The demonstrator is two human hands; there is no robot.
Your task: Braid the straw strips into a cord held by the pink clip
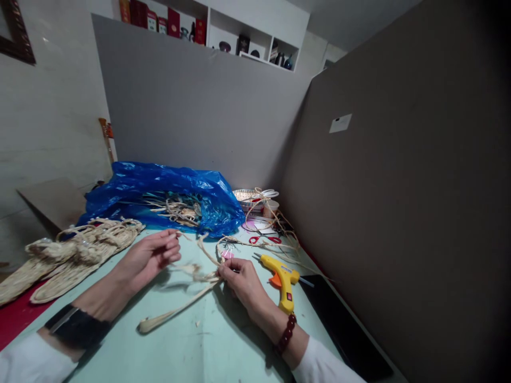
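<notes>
My right hand (239, 282) rests on the pale green table top (199, 346), fingers pinched on a braided straw strand (187, 303) that trails toward the near left. My left hand (154, 255) hovers just left of it, fingers curled together above the frayed end of the strand (191, 268); whether it grips any fibre I cannot make out. A pink clip (227, 254) lies just beyond my right fingers. A yellow glue gun (283, 282) lies right beside my right wrist.
Two woven straw sandals (67, 255) lie at the left. A blue plastic bag (167, 197) with straw in it sits at the back. Red-handled scissors (263, 239), loose straw, and a small basket (249, 196) are behind the glue gun. Grey partitions close the back and right; a dark tablet (339, 324) lies right.
</notes>
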